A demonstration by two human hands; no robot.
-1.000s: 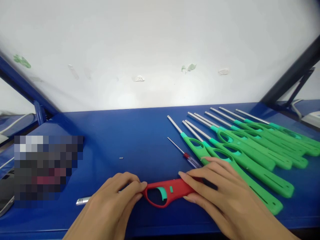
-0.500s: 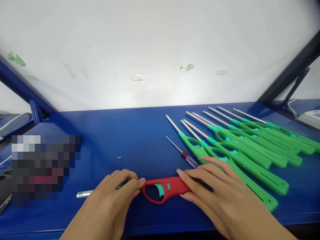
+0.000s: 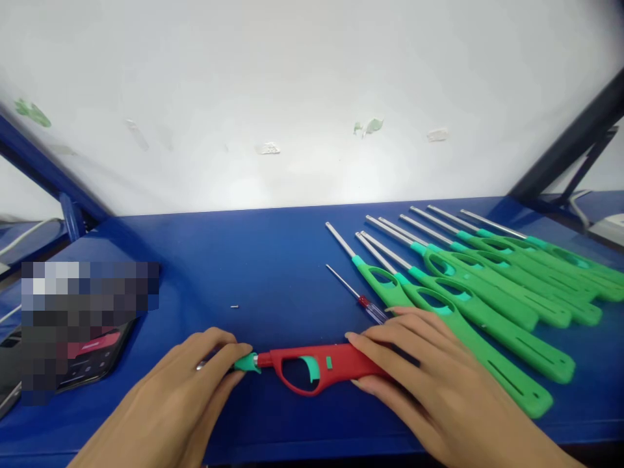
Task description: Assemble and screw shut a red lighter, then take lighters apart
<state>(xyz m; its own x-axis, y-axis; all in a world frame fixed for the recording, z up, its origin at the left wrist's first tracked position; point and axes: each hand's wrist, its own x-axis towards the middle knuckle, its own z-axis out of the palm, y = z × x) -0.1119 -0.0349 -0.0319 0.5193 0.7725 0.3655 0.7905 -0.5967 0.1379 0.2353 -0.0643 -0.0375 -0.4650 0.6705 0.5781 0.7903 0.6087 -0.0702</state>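
Observation:
A long-necked gas lighter with a red handle (image 3: 341, 363) lies crosswise near the front of the table. Its handle has a finger loop and a teal trigger (image 3: 309, 369). My right hand (image 3: 429, 370) is closed around the handle's right end. At the other end my left hand (image 3: 195, 377) pinches a teal collar (image 3: 247, 363). A short bit of metal tube shows between collar and red neck; the rest of the tube is mostly hidden by my left hand. Just beyond my right hand lies a screwdriver (image 3: 371, 311), its handle partly covered by my fingers.
Several green gas lighters (image 3: 497, 292) with metal tubes lie side by side on the right of the blue table (image 3: 244, 253). A small screw (image 3: 234, 306) rests beyond my left hand. A phone (image 3: 100, 364), partly blurred out, is at the left. A white wall (image 3: 312, 175) stands behind.
My left hand has moved left with the teal collar, drawing it away from the red neck and baring some metal. My right hand still holds the handle.

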